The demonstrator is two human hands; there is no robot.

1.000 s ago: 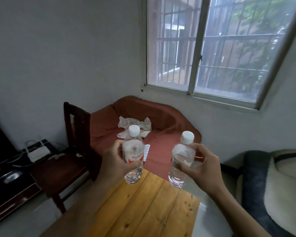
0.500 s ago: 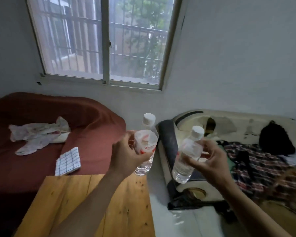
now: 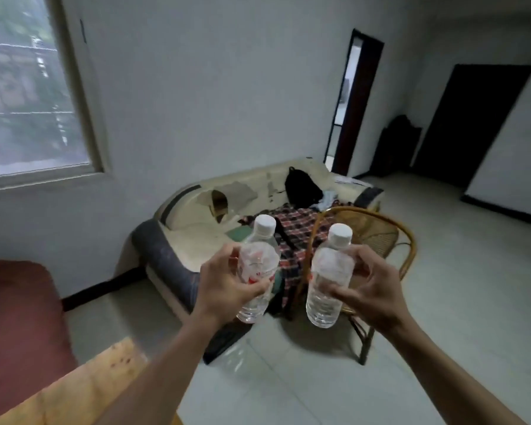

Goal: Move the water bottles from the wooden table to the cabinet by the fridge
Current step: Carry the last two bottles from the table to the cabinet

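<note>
I carry two clear plastic water bottles with white caps, both upright in the air in front of me. My left hand (image 3: 224,282) grips the bottle with the red-and-white label (image 3: 258,265) around its middle. My right hand (image 3: 370,291) grips the plain bottle (image 3: 328,277) from its right side. A corner of the wooden table (image 3: 83,388) shows at the bottom left, below my left forearm. No cabinet or fridge is in view.
A worn cream sofa (image 3: 196,222) with a black backpack (image 3: 302,188) and checked cloth stands ahead. A rattan chair (image 3: 377,231) sits behind the bottles. Pale tiled floor (image 3: 457,302) stretches right toward a doorway (image 3: 350,96) and a dark door (image 3: 469,124). A red couch (image 3: 16,317) lies left.
My view has swung far to the right, from the window and red couch to the sofa, rattan chair and doorways. Both hands kept their bottles and stayed in front of me.
</note>
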